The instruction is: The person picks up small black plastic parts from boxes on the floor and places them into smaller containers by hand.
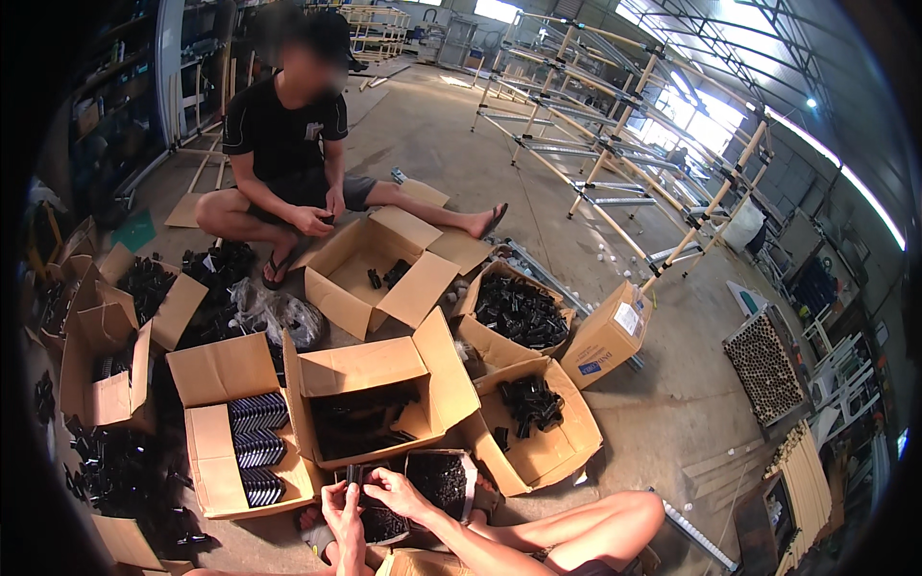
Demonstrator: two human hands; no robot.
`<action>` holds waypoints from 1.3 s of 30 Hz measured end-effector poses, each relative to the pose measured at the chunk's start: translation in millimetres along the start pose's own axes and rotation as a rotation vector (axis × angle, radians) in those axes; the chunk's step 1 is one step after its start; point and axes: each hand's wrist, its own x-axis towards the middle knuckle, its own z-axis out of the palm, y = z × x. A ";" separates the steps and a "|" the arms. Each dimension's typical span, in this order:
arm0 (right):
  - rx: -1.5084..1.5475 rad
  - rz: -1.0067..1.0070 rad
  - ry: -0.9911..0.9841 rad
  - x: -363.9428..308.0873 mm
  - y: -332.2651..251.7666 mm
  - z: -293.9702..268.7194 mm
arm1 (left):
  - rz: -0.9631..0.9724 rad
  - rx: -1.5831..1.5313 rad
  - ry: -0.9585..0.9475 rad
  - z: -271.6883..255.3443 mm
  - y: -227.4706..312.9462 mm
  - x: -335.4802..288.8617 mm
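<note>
Upright between the fingertips of my left hand [344, 511] is a small black fitting [354, 474], which looks like a plastic or metal clamp piece. My right hand [396, 493] is closed in a pinch against its side; whether a smaller part is in those fingers is hidden. Just below the hands sits a small box of tiny black parts [384, 524], with a second small box of black bits [469, 485] to its right. Beyond them stands a large open carton [365, 370] with dark parts inside.
At left, a carton [216, 461] holds neat rows of black pieces [259, 451]. More cartons with loose black fittings stand to the right [567, 442] and behind [523, 307]. Across from me sits a person [288, 144] beside an open carton [336, 278]. Pipe racks [615, 144] stand beyond.
</note>
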 end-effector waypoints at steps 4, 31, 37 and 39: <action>-0.219 0.067 -0.010 -2.3 -17.4 -5.2 | -0.002 0.001 -0.006 -3.0 -4.8 1.5; -0.087 0.023 -0.139 -2.8 0.0 -18.8 | -0.090 -0.021 -0.031 2.9 0.5 -2.3; -0.064 0.198 -0.139 -5.7 28.5 -20.0 | -0.146 0.054 -0.041 3.1 -8.2 -4.8; -0.098 0.229 -0.161 -6.8 23.0 -24.3 | -0.159 0.047 -0.037 3.8 -7.4 -5.4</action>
